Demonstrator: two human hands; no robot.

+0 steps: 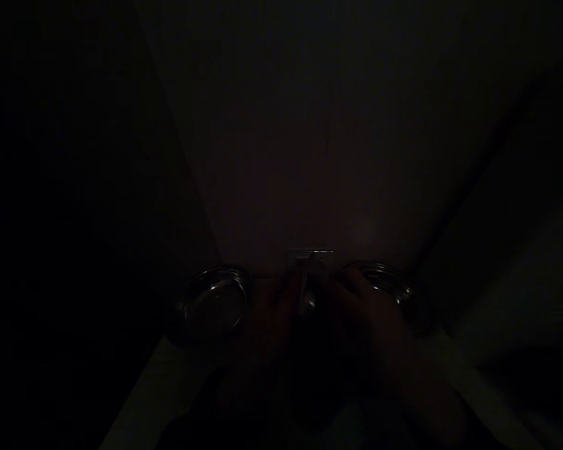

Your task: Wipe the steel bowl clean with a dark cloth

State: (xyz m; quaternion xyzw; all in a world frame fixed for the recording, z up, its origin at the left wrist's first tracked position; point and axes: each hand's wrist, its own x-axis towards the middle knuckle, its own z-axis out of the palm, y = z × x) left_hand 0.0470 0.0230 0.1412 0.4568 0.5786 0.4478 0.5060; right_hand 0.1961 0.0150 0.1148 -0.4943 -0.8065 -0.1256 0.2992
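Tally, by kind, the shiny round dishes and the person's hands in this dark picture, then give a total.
Shiny round dishes: 2 (left dish, right dish)
Hands: 2 (left hand, right hand)
Total: 4
Not counted: something glinting between the hands, too dark to name.

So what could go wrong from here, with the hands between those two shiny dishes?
The right hand might knock the right dish, which it partly overlaps in view. In this darkness, the small shiny object between it and the left hand could be fumbled; whether it's held is too dark to tell.
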